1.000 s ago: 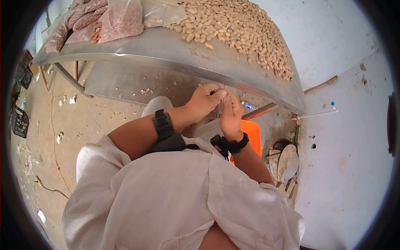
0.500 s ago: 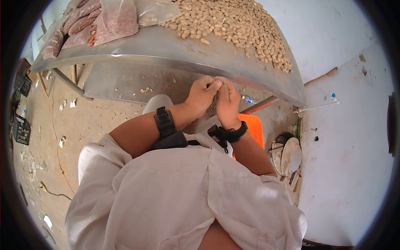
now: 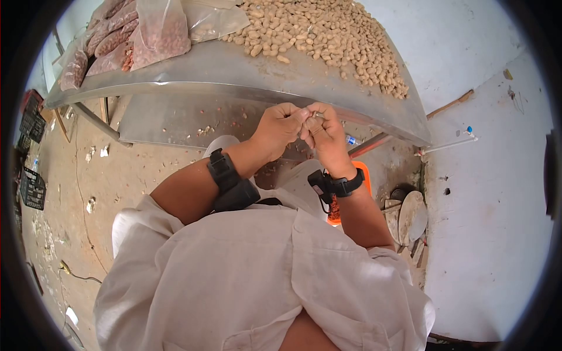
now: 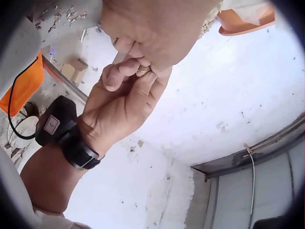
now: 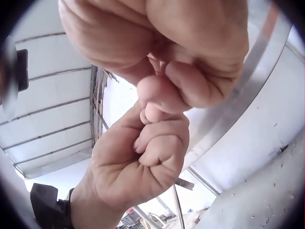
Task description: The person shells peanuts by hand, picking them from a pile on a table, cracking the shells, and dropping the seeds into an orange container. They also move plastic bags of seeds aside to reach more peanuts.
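Observation:
In the head view both hands meet fingertip to fingertip, just in front of the metal table point(image 3: 246, 70). My left hand point(image 3: 278, 130) has its fingers curled, with the thumb at the meeting point. My right hand point(image 3: 331, 140) bends its thumb and forefinger together there. Between the fingertips, the left wrist view shows a small tan peanut point(image 4: 142, 71), mostly covered by fingers. The right thumb presses on its near side, and the left hand covers it from above. Seen from the right wrist, the left fingers point(image 5: 162, 148) are folded in against the palm.
Unshelled peanuts point(image 3: 333, 47) are heaped on the table's right side. Clear bags of reddish kernels point(image 3: 161, 35) lie at its left. Below the right forearm stands an orange basket point(image 3: 367, 172) with reddish bits inside. A white wall point(image 3: 486, 234) borders the right.
The hands first shifted slightly forward together. My right hand then moved a little right and turned, its thumb and forefinger now more visible. The reddish contents of the orange basket have come into view.

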`<state>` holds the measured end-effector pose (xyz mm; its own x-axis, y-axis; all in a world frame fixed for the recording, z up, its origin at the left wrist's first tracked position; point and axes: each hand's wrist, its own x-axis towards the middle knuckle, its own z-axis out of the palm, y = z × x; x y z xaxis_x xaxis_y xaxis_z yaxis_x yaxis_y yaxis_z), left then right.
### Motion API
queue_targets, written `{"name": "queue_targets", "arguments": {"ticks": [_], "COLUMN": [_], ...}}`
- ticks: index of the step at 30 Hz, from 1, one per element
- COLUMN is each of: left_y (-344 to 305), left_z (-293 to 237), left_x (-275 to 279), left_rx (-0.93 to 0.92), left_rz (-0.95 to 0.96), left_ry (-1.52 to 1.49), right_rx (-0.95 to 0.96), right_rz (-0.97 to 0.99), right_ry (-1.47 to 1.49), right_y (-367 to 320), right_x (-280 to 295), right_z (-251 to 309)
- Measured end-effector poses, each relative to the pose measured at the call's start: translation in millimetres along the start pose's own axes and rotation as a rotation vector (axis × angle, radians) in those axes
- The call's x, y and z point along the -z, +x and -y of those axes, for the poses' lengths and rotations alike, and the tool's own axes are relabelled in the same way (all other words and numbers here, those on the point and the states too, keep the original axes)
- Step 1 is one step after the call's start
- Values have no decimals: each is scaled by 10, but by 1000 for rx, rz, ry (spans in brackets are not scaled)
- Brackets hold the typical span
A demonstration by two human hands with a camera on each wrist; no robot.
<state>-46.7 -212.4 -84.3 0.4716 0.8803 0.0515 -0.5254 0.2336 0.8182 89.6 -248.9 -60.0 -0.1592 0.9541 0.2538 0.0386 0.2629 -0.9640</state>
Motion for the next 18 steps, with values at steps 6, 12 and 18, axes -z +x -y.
{"name": "queue_targets", "arguments": {"ticks": [6,12,18], "left_y": [-2,7,53], "left_z": [-29,-61,-32], "left_x": [-29,-50,-58], "left_rx": [-14,-160,-321], "left_rz": [-2,-33,-105], "left_ry": [25,335,549], "right_rx": [74,91,153], "right_rz": [26,-47,-216], "right_ry": [-18,79,38], "right_y": [34,22,68], "right_x": [12,-26,-150], "right_z": [-93,-75,-172]}}
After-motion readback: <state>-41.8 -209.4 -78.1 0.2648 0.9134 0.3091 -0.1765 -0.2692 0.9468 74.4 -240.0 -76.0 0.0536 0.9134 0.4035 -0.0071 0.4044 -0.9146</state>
